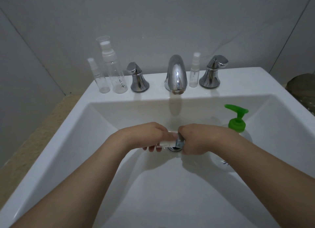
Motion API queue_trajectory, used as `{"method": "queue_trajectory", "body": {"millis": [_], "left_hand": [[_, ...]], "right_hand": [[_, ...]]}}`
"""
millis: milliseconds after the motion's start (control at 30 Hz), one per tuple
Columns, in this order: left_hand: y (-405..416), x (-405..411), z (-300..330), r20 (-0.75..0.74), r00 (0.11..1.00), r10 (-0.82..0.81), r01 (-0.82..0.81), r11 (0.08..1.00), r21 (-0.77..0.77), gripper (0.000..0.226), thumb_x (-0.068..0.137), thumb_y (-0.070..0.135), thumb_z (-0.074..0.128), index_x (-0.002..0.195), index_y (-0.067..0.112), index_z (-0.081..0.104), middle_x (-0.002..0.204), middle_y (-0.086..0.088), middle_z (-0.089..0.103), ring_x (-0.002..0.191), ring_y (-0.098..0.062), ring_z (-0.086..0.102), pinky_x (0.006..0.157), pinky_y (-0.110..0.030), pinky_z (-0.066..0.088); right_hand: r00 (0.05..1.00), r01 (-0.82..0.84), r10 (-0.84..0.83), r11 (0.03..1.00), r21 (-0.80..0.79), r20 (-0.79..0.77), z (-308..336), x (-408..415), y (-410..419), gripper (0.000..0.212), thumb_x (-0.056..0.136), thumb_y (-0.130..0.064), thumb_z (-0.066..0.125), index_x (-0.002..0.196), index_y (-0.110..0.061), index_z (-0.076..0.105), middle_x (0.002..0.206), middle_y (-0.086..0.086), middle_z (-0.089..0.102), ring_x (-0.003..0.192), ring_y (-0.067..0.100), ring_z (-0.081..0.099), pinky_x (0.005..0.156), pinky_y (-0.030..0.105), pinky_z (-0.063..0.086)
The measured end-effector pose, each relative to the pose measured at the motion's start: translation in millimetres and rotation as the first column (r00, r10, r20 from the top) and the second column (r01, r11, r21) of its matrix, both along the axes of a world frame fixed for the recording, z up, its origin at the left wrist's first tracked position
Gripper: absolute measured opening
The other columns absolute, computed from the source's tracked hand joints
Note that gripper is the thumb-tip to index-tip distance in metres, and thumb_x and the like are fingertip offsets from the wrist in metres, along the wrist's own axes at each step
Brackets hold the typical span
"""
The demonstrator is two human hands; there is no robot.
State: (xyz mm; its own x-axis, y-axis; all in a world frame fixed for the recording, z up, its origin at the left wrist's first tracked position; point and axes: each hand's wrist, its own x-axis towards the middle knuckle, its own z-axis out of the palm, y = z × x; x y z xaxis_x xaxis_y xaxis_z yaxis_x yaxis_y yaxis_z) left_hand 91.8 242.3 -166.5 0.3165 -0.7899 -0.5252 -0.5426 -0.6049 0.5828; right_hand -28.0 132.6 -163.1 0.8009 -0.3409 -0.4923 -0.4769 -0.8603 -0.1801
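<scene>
1. The small clear bottle (167, 143) lies sideways in mid-air over the drain (174, 149), in the middle of the white sink (71, 134).
2. The left hand (150, 135) wraps its fingers round the bottle's body from 9 o'clock. The fingertips show beneath it.
3. The right hand (196, 139) is curled tightly round the 3 o'clock end, where a bluish part shows. Whether that is a cap or the bare neck cannot be told.
4. Handling, as a judgement: light, stiff thin plastic, probably slippery if wet. It would dent under a hard squeeze.
5. Best hold: firm on the body's middle, with the other hand's fingertips pinching the top end for twisting, kept over the basin.
6. The green-pump soap dispenser (237, 123) stands at 3 o'clock of the hands, and the faucet (175, 74) at 12 o'clock.
</scene>
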Motion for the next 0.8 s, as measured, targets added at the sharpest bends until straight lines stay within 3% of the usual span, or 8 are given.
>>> {"method": "queue_trajectory", "body": {"millis": [67, 167, 300, 467, 633, 800], "left_hand": [[1, 0, 0, 0.015, 1.0, -0.014, 0.014, 1.0, 0.005, 0.027, 0.089, 0.049, 0.066, 0.101, 0.025, 0.061, 0.075, 0.004, 0.065, 0.064, -0.015, 0.053, 0.064, -0.03, 0.041], [2, 2, 0, 0.019, 0.999, -0.032, 0.031, 0.999, 0.013, 0.021, 0.087, 0.042, 0.07, 0.101, 0.032, 0.058, 0.074, 0.005, 0.065, 0.064, -0.014, 0.053, 0.064, -0.029, 0.042], [0, 2, 1, 0.0, 0.999, -0.052, 0.052, 0.997, 0.055, 0.023, 0.096, 0.036, 0.059, 0.099, 0.014, 0.063, 0.079, 0.0, 0.066, 0.066, -0.017, 0.051, 0.06, -0.028, 0.039], [0, 3, -3, -0.122, 0.988, -0.098, 0.133, 0.938, 0.319, 0.028, 0.101, 0.033, 0.051, 0.088, 0.009, 0.06, 0.076, -0.007, 0.067, 0.054, -0.017, 0.047, 0.053, -0.027, 0.038], [5, 7, 1, -0.034, 0.99, -0.14, 0.138, 0.856, 0.498, 0.023, 0.098, 0.034, 0.057, 0.099, 0.011, 0.062, 0.077, -0.002, 0.071, 0.059, -0.017, 0.054, 0.056, -0.025, 0.043], [27, 3, 18, 0.152, 0.983, -0.104, 0.038, 0.923, 0.382, 0.029, 0.088, 0.034, 0.072, 0.106, 0.014, 0.063, 0.088, 0.001, 0.068, 0.074, -0.017, 0.064, 0.066, -0.026, 0.048]], "right_hand": [[1.0, 0.008, -0.008, 1.0, 0.005, -0.014, -1, 0, 0, 0.026, 0.089, -0.021, 0.056, 0.114, -0.017, 0.051, 0.108, 0.004, 0.06, 0.095, 0.024, 0.059, 0.073, 0.031, 0.046], [1.0, 0.007, -0.007, 1.0, 0.011, -0.019, -2, 1, -1, 0.027, 0.089, -0.021, 0.056, 0.116, -0.017, 0.049, 0.108, 0.003, 0.059, 0.096, 0.023, 0.059, 0.073, 0.03, 0.045], [1.0, -0.01, 0.01, 1.0, 0.01, -0.014, -2, 1, -2, 0.028, 0.089, -0.02, 0.057, 0.116, -0.017, 0.049, 0.104, 0.002, 0.055, 0.092, 0.023, 0.055, 0.073, 0.03, 0.042], [0.994, -0.066, 0.066, 0.998, 0.003, -0.084, -2, -1, 0, 0.032, 0.089, -0.013, 0.057, 0.122, -0.012, 0.053, 0.11, 0.006, 0.059, 0.089, 0.022, 0.052, 0.069, 0.026, 0.038], [0.999, -0.012, 0.011, 1.0, 0.017, 0.031, 2, 0, 0, 0.031, 0.091, -0.018, 0.053, 0.122, -0.014, 0.049, 0.116, 0.006, 0.058, 0.095, 0.024, 0.054, 0.076, 0.029, 0.042], [0.974, 0.067, -0.091, 0.991, 0.12, 0.207, 20, -14, 1, 0.023, 0.088, -0.018, 0.06, 0.107, -0.021, 0.047, 0.109, 0.001, 0.056, 0.093, 0.021, 0.054, 0.068, 0.029, 0.042]]}}
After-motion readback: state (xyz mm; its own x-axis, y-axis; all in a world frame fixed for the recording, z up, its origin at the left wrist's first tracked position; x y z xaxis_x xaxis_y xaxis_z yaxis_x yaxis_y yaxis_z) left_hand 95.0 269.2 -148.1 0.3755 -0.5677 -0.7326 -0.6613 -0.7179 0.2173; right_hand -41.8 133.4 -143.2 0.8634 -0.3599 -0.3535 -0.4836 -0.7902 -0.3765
